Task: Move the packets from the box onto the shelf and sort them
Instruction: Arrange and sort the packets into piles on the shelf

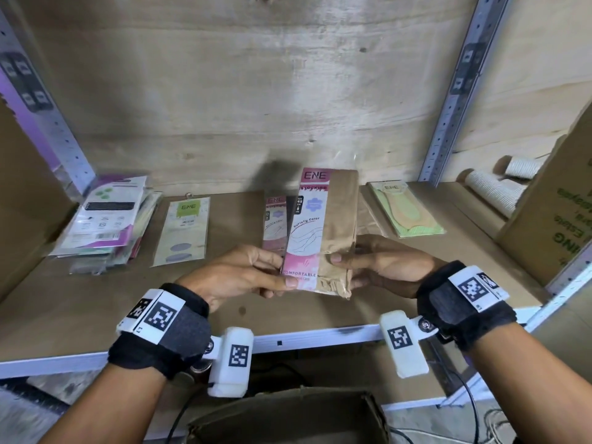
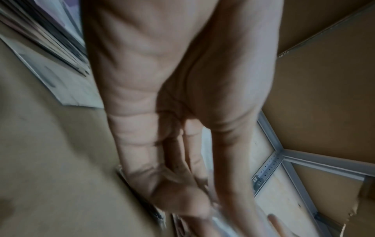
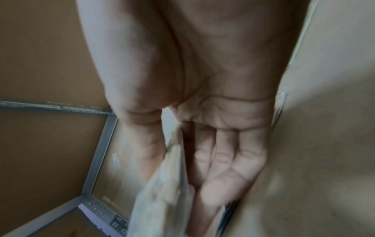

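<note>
Both hands hold a pink-and-tan ENE stocking packet (image 1: 320,232) upright above the middle of the shelf (image 1: 96,299). My left hand (image 1: 256,274) pinches its lower left edge, thumb on the front. My right hand (image 1: 362,264) pinches its lower right edge, thumb on the tan part. A second pink stocking packet (image 1: 274,222) lies on the shelf behind it. In the right wrist view the held packet (image 3: 162,184) shows blurred between thumb and fingers. The left wrist view is blurred, with only a pale sliver of the packet (image 2: 206,152) showing between the thumb and fingers.
A stack of mixed packets (image 1: 105,225) sits at the shelf's left, a green ENE packet (image 1: 184,229) beside it, a green sock packet (image 1: 407,209) at the right. A cardboard box (image 1: 554,216) and paper cups (image 1: 493,190) stand far right. An open box (image 1: 288,418) lies below.
</note>
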`<state>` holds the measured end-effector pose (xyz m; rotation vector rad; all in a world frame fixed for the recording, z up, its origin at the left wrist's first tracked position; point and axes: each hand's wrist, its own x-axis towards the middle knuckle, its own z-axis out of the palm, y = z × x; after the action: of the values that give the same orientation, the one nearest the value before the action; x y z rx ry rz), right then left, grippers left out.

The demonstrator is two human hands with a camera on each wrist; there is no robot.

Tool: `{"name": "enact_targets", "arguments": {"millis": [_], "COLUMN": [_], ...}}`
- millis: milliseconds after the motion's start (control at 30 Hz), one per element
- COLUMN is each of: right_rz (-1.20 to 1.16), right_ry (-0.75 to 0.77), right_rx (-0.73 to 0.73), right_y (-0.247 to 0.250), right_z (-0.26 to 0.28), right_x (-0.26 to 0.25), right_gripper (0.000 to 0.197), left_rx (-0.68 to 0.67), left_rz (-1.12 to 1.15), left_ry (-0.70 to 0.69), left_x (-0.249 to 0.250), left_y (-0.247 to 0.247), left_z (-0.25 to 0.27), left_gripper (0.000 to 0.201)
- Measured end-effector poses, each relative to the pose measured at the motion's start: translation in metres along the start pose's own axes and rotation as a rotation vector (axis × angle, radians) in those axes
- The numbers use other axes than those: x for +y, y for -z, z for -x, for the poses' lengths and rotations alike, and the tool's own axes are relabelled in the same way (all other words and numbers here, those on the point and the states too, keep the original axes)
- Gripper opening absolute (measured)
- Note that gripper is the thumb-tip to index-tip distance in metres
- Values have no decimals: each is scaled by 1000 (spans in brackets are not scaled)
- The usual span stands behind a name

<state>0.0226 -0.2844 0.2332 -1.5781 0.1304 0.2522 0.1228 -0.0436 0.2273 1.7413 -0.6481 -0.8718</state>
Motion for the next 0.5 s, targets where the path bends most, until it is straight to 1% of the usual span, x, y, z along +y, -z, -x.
{"name": "enact_targets", "arguments": {"millis": [67,133,200,300,333,433,467,500], "right_rz": [-33,-55,-82,-55,-33,-38,-58,-83], "right_ry": [8,4,4,12,1,-48,-57,-52], "right_rx": [39,87,97,78,68,25,12,2], "right_y": [-3,-6,-6,-5,-4,0,0,0], "right_z": [0,-1,-1,3,3,2,2,3], "right_x": [1,1,0,-3,-3,0,0,0], "right_gripper": [44,49,44,25,24,47,51,51], "left_rx": [-16,5,36,107,123,120,118,118], "left_rz": [8,67,128,173,170,156,161,171], "left_ry": [-25,-54,-62,-54,-49,-37,-40,-46], "left_x": [1,2,2,1,0,0,0,1], "left_y": [-2,-4,-5,-6,-6,-6,-6,-6], "left_z": [1,0,-1,-3,-3,-3,-3,-3], "left_gripper": [32,40,42,37,36,35,35,36]}}
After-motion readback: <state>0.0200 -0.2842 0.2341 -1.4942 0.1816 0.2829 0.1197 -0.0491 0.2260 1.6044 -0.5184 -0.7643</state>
